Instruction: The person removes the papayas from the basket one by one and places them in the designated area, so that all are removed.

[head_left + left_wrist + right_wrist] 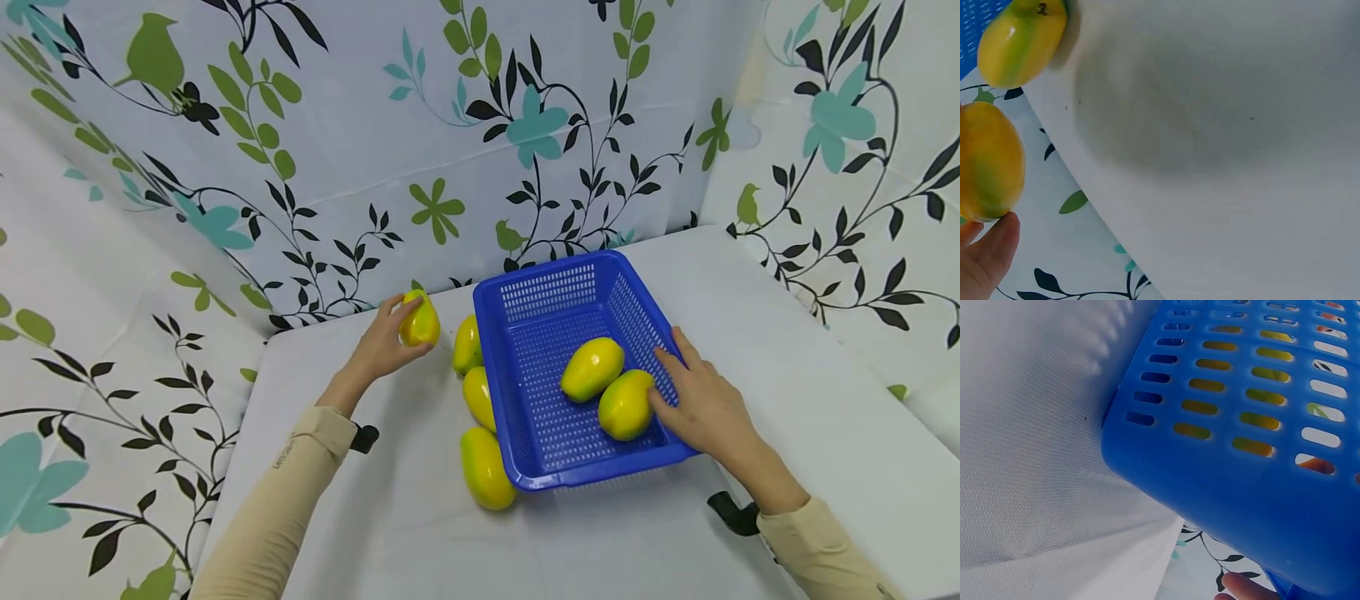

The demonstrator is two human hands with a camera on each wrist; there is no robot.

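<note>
A yellow-green mango [420, 319] is pinched between the thumb and fingers of the left hand [386, 340], above the table left of the blue basket [525, 482]. The left wrist view shows this held mango [991, 161] at the left edge, fingertips against its lower end. Two mangoes [592, 369] lie inside the basket. The right hand [708, 404] grips the basket's right rim, its thumb reaching inside beside the nearer mango [626, 406]. In the right wrist view, fingers [1249, 589] show below the basket's side [1210, 469]; the rest of the hand is out of frame.
Three more mangoes [487, 469] lie in a row along the basket's left side, partly under its rim. A white cloth covers the table [405, 500]. Behind the table hangs a curtain [337, 167] with leaf and bird prints.
</note>
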